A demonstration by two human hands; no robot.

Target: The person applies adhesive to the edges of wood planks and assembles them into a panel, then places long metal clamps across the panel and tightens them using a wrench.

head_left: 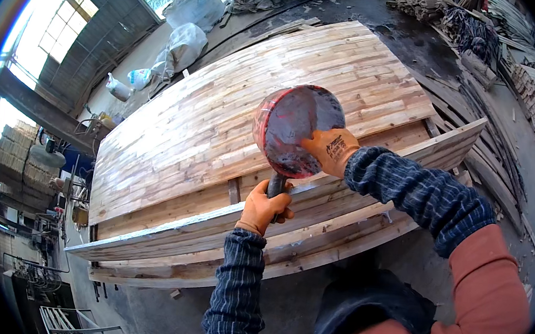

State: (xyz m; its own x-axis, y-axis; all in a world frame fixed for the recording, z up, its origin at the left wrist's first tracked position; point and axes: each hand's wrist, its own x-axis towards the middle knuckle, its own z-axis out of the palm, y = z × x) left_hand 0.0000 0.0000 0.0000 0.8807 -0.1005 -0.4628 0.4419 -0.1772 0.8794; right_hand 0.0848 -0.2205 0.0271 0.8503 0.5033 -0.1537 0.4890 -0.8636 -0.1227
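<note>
Currently: round red vessel with a dark-stained interior (297, 121), short dark handle (276, 184) toward me

Key relation: the vessel lies beyond my orange-gloved left hand (262, 209), slightly to its right. The handle's long axis runs from that fist, away from me, into the vessel's near side. Left fingers are wrapped round the handle. My orange-gloved right hand (332, 150) is nearer the opening: it crosses the rim from the right, fingertips over the interior. Whether it pinches the wall or merely rests there, I cannot tell.

Surroundings: in view, the vessel overlaps the near side of a broad, pale-brown wooden panel of joined strips (186, 137). Between me and that panel runs a long, narrow wooden board with a whitish upper edge (164, 241); my judgement is that any lowering on this side must clear it. Vessel height above the wood: not readable. Well apart: translucent white sacks (196, 9) past the far edge.
</note>
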